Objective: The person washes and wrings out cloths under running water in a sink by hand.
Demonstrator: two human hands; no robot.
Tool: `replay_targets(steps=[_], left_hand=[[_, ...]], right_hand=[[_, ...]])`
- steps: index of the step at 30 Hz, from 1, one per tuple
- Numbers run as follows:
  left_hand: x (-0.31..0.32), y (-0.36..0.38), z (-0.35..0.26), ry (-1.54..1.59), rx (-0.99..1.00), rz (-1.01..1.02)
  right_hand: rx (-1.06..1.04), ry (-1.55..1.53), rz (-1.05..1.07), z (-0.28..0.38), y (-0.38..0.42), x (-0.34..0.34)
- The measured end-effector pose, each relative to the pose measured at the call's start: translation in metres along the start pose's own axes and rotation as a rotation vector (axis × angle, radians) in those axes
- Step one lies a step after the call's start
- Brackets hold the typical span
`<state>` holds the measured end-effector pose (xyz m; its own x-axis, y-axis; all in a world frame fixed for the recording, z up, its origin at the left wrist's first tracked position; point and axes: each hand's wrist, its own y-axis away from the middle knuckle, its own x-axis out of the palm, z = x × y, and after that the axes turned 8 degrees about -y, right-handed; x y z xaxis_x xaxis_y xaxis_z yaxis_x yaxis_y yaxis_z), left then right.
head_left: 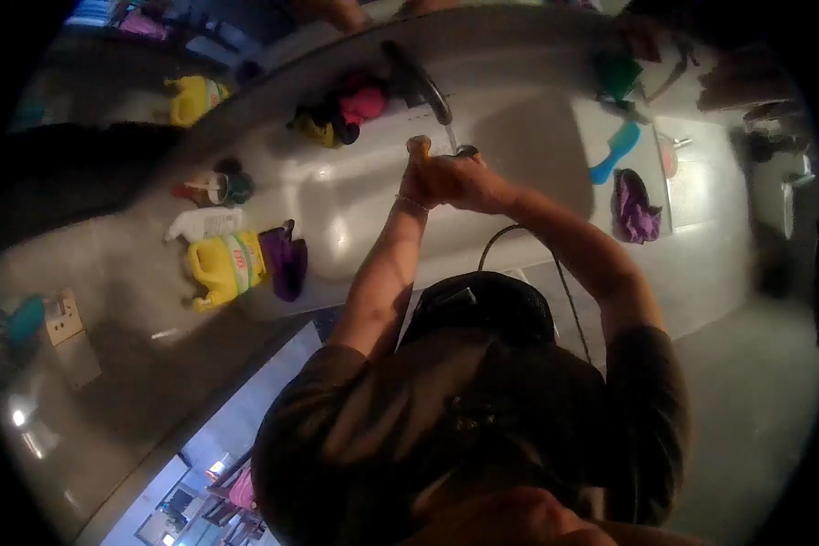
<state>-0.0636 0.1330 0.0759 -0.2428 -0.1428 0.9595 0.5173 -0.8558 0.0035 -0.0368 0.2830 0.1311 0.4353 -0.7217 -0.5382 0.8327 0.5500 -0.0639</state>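
Observation:
My left hand and my right hand are closed together over the white sink basin. Just above them, a thin stream of water falls from a curved metal faucet. A small dark round thing shows at the upper edge of my right hand, right by the water. My fingers overlap, and I cannot tell what lies between them.
Left of the basin stand a yellow jug, a white bottle and a purple cloth. Pink and black items lie behind it. To the right are a blue brush-like tool and another purple cloth.

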Motion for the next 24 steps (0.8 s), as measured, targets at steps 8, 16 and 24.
replay_targets(steps=[8,16,24], left_hand=[[-0.106,-0.01,-0.042,-1.932,0.585,-0.166],[0.002,0.034,-0.004,-0.27,0.375,-0.5],[-0.009,0.111,-0.002,-0.228,0.598,-0.672]], right_hand=[[0.039,-0.231,-0.007,0.012,0.006,-0.004],[0.595,-0.812,-0.148,-0.028,-0.014,-0.025],[0.452,-1.277,-0.154,-0.103,-0.079,-0.036]])
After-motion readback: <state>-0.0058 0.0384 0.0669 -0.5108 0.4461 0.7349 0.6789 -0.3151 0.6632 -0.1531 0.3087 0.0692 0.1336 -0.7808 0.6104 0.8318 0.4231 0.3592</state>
